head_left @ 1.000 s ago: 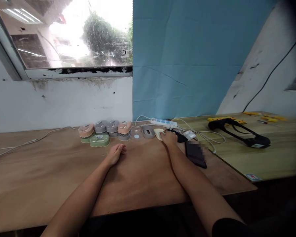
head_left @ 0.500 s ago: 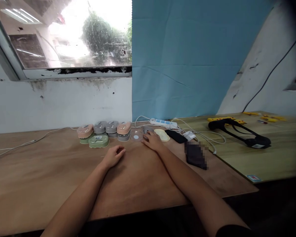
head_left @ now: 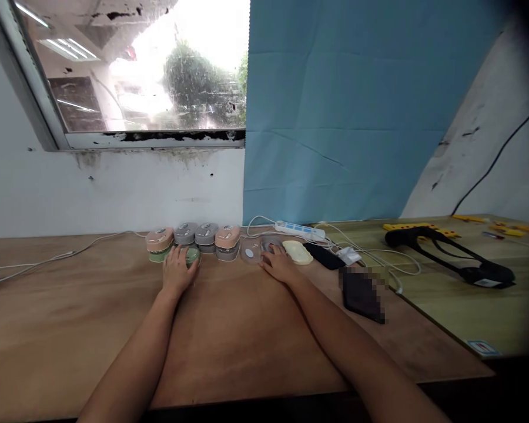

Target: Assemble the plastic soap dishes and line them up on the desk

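My left hand (head_left: pixel 178 271) reaches over a small green oval box (head_left: pixel 194 256) in front of the stacks, its thumb at the right side and its fingers across the top. Part of that box is hidden under the hand. Around it stand two-high stacks of similar boxes: a pink one (head_left: pixel 159 239) on green, grey ones (head_left: pixel 206 233), and another pink one (head_left: pixel 228 236) on grey. Farther right, my right hand (head_left: pixel 280 265) lies with fingers spread over a grey piece (head_left: pixel 271 241). Beside it are a clear lid (head_left: pixel 251 251) and a cream tray (head_left: pixel 298 252).
Behind the cream tray lies a white power strip (head_left: pixel 300 230) with cables. A black oblong case (head_left: pixel 324 257) and a dark blurred-out object (head_left: pixel 361 296) sit at the right. A black strap-like headset (head_left: pixel 454 258) rests on the yellowish table, near yellow items (head_left: pixel 417 229).
My left hand has moved forward and left from the bare tabletop onto the green box. My right hand stays at the grey piece. The camera view has shifted slightly.
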### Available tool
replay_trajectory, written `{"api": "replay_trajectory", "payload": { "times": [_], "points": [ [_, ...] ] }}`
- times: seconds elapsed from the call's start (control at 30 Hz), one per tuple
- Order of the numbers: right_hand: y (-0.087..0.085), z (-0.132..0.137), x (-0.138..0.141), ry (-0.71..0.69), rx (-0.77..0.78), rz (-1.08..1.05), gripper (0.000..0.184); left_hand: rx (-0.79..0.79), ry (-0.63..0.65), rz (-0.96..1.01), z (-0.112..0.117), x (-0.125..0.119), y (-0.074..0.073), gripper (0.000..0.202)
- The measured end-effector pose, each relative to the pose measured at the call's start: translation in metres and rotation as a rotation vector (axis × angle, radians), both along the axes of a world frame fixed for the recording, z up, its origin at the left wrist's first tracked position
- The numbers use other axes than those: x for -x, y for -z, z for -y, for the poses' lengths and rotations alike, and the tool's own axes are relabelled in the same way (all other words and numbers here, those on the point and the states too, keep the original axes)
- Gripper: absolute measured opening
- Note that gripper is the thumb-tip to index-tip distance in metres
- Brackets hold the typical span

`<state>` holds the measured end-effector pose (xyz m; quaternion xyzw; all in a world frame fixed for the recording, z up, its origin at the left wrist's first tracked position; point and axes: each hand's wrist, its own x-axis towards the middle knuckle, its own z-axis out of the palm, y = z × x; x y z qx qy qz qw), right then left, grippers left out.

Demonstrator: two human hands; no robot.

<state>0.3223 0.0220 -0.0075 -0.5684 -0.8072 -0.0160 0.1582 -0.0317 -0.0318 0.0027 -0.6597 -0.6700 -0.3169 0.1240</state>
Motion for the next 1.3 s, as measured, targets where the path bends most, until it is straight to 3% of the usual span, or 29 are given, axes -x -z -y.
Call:
{"api": "replay_trajectory", "payload": {
  "times": [0.17, 0.5, 0.7, 0.83, 1.03, 1.17, 1.3],
  "points": [
    [-0.003, 0.003, 0.000, 0.049, -0.048, 0.000, 0.061, 0.172, -0.062, -0.031, -0.002, 0.003, 0.010, 0.058],
    [-0.005, 0.004, -0.008, 0.142, -0.029, -0.002, 0.065, 0.054, -0.076, -0.098, 0.002, -0.007, 0.005, 0.047],
    [-0.007, 0.010, -0.009, 0.156, -0.052, 0.038, 0.043, 0.036, -0.029, -0.122, 0.003, -0.006, 0.004, 0.050],
    [-0.008, 0.014, -0.001, 0.174, -0.078, 0.039, 0.047, 0.108, -0.017, -0.107, 0.003, -0.006, 0.005, 0.054],
    [-0.011, 0.017, 0.008, 0.187, -0.083, 0.035, 0.056, 0.056, -0.031, -0.107, 0.008, -0.010, 0.000, 0.055],
    [-0.012, 0.018, 0.010, 0.026, -0.158, 0.031, 0.063, 0.076, -0.061, -0.144, 0.007, -0.009, -0.002, 0.069],
    [-0.007, 0.016, 0.013, -0.176, -0.122, 0.060, 0.045, 0.186, -0.115, -0.150, 0.007, -0.009, -0.003, 0.077]
  ]
}}
